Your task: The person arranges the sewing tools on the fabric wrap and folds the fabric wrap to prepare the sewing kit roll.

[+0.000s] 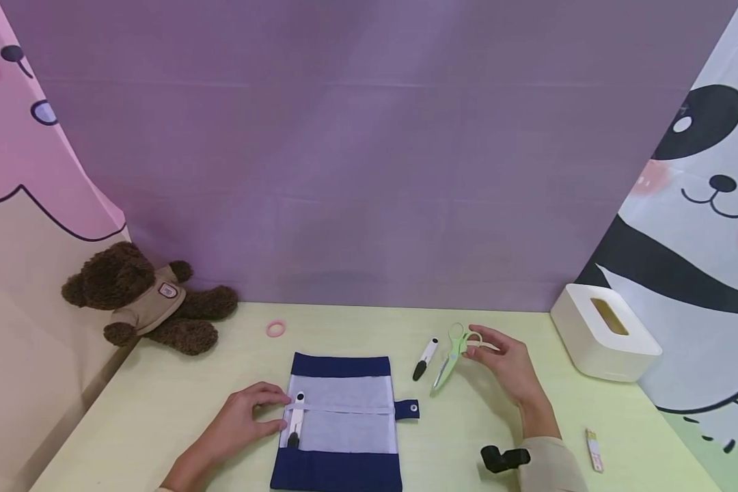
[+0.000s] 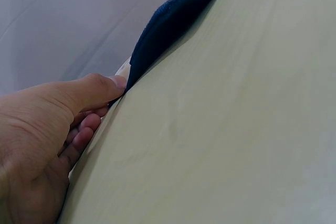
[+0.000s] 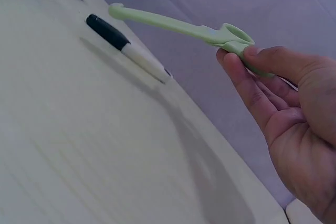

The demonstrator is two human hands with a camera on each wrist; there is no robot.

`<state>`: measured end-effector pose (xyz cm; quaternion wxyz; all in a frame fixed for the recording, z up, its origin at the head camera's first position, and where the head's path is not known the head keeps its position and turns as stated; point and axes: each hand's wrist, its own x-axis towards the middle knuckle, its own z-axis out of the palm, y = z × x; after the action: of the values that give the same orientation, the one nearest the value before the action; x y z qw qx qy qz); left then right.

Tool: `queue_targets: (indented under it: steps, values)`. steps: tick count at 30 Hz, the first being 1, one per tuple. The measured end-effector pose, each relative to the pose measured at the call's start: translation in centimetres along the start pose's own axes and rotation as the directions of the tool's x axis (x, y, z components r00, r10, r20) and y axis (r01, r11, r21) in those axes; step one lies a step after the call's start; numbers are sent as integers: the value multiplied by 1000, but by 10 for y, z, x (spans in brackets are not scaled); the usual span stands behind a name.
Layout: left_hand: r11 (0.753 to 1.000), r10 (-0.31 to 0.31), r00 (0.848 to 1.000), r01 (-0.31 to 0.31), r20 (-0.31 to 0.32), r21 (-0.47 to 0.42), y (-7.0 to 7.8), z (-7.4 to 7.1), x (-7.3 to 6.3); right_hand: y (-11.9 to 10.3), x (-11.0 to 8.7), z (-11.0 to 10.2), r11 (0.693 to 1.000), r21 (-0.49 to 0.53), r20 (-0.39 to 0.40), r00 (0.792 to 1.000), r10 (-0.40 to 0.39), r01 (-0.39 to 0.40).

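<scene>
A navy and pale-lilac fabric case (image 1: 350, 430) lies unfolded on the table, its snap tab (image 1: 407, 409) out to the right. Along its left edge, my left hand (image 1: 246, 418) rests thumb and fingertips, set apart; the left wrist view shows the thumb (image 2: 116, 83) on the cloth edge. Under the case's strap, at the left, sits a slim white tool with a black end (image 1: 296, 418). My right hand (image 1: 509, 365) pinches light green scissors (image 1: 452, 352) by the handle loops, blades closed and pointing down-left. In the right wrist view the scissors (image 3: 163, 22) hang above the table.
A second white tool with a black end (image 1: 426, 359) lies left of the scissors. A pink ring (image 1: 275, 329) lies farther back. The brown teddy bear (image 1: 154, 297) is at the left, a white tissue box (image 1: 605, 333) at the right, a small narrow packet (image 1: 594, 451) nearer.
</scene>
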<state>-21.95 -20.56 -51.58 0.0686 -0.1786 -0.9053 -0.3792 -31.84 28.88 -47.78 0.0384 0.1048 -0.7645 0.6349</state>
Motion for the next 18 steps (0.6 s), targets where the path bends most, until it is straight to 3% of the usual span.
queue_targets:
  steps: [8,18]
  values:
    - [998,48,999,-49,-23,-24,0,-1,0,-16,10,21,1000,12,54,998,-19,18]
    - [1000,23,1000,-23,-12,-1,-1,-1,1,-28,25,72,1000,-19,109,994,16,-14]
